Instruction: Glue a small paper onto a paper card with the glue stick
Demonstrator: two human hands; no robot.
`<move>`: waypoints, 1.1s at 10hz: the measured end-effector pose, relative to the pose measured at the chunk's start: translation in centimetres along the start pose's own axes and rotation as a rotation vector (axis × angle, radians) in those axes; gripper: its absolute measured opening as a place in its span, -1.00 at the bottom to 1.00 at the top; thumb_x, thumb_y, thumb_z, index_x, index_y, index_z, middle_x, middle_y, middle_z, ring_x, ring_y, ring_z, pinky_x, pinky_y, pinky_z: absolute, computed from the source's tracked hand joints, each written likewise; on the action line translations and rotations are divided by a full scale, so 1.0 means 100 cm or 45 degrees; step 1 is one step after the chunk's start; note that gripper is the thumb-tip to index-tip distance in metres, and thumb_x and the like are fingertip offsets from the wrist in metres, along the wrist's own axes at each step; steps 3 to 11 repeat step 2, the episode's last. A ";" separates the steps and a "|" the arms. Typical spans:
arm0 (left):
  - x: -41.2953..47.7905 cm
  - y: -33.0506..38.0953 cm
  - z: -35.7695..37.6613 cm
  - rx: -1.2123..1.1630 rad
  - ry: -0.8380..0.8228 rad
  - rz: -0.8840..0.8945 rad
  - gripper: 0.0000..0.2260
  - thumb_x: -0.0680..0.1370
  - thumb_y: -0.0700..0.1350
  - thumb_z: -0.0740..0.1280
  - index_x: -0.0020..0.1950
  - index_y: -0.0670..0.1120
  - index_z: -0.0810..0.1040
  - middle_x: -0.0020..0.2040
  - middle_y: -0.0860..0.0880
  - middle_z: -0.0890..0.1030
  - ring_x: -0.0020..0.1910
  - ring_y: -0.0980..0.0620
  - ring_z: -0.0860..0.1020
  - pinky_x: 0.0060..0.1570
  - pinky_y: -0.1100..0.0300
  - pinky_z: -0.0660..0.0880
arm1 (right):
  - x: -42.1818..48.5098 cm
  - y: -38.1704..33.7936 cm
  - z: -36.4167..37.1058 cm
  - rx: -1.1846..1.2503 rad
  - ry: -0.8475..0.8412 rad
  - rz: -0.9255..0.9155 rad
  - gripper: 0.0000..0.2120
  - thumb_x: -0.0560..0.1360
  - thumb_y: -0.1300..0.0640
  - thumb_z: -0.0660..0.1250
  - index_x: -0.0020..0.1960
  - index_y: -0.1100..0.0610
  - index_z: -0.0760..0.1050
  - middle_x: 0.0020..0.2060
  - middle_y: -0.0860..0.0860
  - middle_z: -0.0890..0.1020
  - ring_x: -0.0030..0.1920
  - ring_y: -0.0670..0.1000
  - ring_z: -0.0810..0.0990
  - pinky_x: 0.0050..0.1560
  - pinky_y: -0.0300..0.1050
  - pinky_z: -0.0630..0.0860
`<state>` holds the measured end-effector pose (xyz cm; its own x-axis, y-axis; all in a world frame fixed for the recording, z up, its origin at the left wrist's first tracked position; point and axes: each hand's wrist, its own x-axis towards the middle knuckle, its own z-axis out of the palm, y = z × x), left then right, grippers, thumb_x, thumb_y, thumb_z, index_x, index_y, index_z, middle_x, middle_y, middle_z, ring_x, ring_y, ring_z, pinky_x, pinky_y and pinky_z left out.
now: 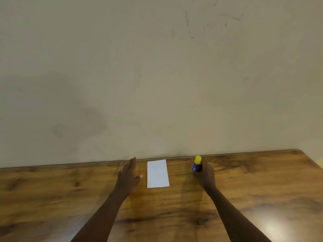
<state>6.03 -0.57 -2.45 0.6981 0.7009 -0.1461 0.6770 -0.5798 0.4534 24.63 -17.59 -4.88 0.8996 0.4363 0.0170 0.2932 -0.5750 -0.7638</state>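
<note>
Our right hand (205,173) gripped the glue stick (197,164) upright; our left hand (128,173) lay spread flat beside the card (157,173).

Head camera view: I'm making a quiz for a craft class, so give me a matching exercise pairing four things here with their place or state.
Things:
1. glue stick
2. white card
3. left hand
4. table

States:
A. open, fingers spread, left of the card
B. brown wood grain, against the wall
C. lying flat between the hands
D. upright, yellow cap on, gripped by the right hand

Pairs: 1-D, 2-C, 3-A, 4-B
</note>
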 end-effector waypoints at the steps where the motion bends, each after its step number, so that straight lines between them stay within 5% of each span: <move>1: 0.001 -0.004 -0.002 -0.011 0.005 0.005 -0.39 0.56 -0.08 0.18 0.48 -0.11 -0.10 0.53 -0.11 0.02 0.49 -0.13 0.04 0.43 -0.11 0.02 | 0.001 0.000 -0.002 -0.030 -0.058 0.011 -0.75 0.33 0.43 0.33 -0.01 0.36 0.42 -0.08 0.31 0.58 -0.10 0.25 0.52 -0.09 0.08 0.45; 11: 0.002 -0.005 -0.006 0.025 0.016 0.003 -0.39 0.56 -0.07 0.18 0.48 -0.11 -0.11 0.53 -0.11 0.02 0.49 -0.12 0.04 0.44 -0.11 0.04 | 0.000 0.003 -0.004 -0.021 -0.085 0.030 -0.66 0.31 0.45 0.34 0.07 0.34 0.39 -0.04 0.30 0.56 -0.03 0.25 0.52 -0.07 0.08 0.46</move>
